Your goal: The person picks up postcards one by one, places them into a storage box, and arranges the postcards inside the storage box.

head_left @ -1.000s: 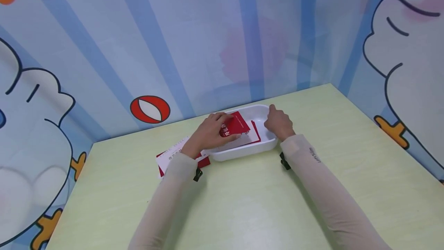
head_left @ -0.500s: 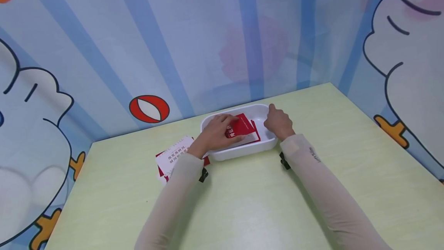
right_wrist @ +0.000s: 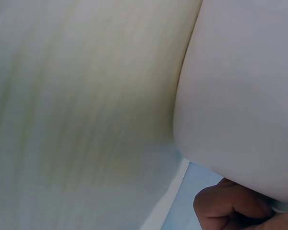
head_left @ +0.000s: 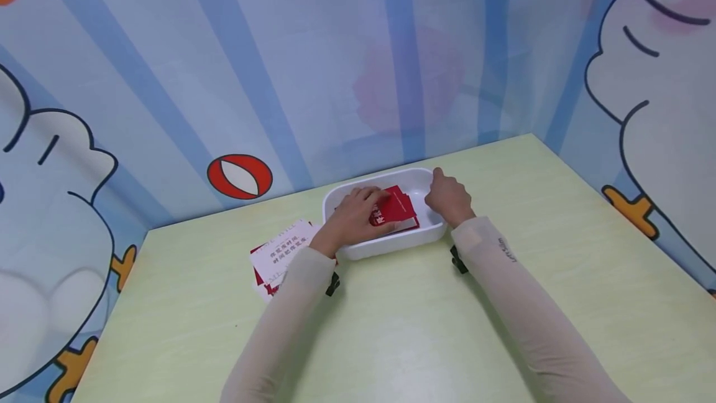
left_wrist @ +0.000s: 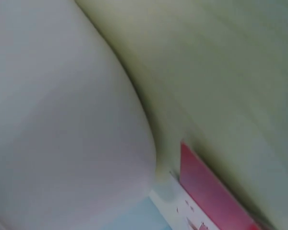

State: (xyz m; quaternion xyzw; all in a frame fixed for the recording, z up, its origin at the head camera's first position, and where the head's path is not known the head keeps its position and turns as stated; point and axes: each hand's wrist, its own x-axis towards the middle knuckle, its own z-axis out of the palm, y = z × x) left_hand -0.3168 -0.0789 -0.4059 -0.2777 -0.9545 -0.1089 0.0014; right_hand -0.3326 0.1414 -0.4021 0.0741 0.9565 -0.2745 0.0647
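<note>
Two lots of cards in sight. Lot one: red cards inside the white tray, under the person's left hand. Lot two: a loose pile of white and red pieces on the pale green table, just beside the tray's end on the person's left, partly covered by the forearm. Progress, my judgement: the placing of cards in the tray is about midway, some lying in it, the pile outside it being what is left. Grip, left: fingers bent over the far edge, thumb along the near edge, so the red cards are pinched across their width. How firmly, I cannot tell; the tray's wall fills most of that wrist's view and hides the fingertips. Grip, right: the right hand is curled tight on the rim at the opposite end (a steadying hold, I should think), thumb uppermost, with no card in it. Tray sits flat, close to the striped backdrop.
</note>
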